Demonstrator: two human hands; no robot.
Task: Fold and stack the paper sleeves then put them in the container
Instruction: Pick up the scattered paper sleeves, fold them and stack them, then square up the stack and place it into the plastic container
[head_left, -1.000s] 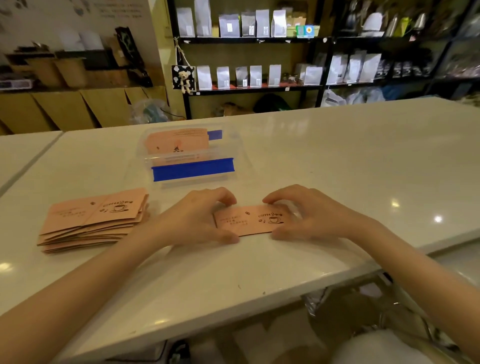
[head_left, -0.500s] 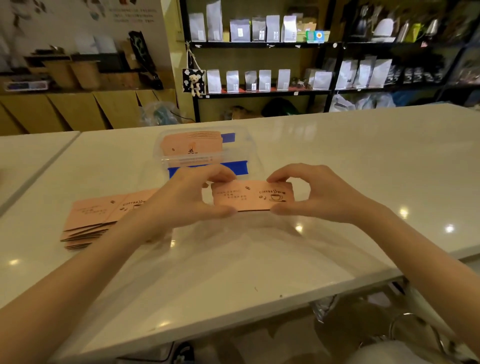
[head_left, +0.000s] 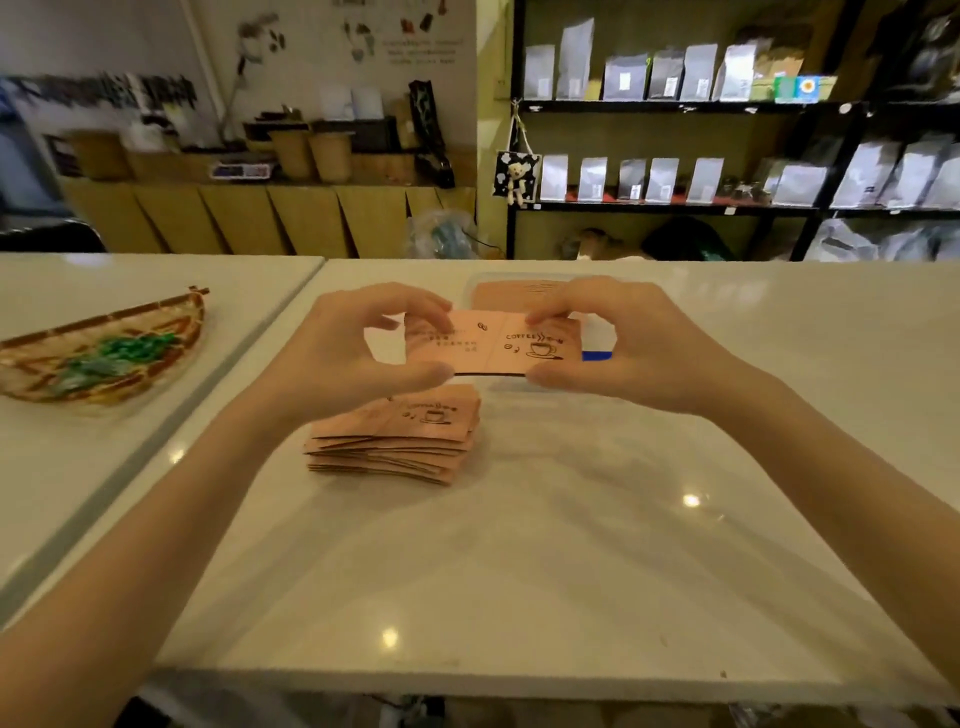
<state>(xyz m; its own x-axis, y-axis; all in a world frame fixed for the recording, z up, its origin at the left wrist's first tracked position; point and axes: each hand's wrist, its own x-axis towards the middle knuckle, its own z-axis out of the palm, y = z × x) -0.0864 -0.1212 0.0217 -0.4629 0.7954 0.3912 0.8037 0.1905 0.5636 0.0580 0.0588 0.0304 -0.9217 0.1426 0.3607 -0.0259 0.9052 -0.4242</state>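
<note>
1. hands meet in the air above the white counter, both forearms reaching in from the lower corners and angled toward the middle.
2. left hand is curled, thumb under and fingers over, pinching the left end of one paper sleeve.
3. right hand mirrors it, thumb along the bottom edge and fingertips on the top edge, clamped on the right end of the same sleeve.
4. sleeve is held flat and level, its printed face toward the camera, clear of the counter and in front of the container.
5. sleeve is salmon pink, with a vertical crease near the middle; the right half shows the word "coffee" and a steaming cup drawing, the left half shows small coffee beans and lines of tiny text too small to read.
6. stack of sleeves lies on the counter just below the held one, same pink, edges fanned unevenly, cup drawing on the top piece.
7. container is clear plastic with a blue strip showing by the right thumb; it is mostly hidden by the hands, and a pink sleeve shows inside it at the far side.
8. woven basket with green contents sits on the neighbouring counter at the left, well apart from the stack.
</note>
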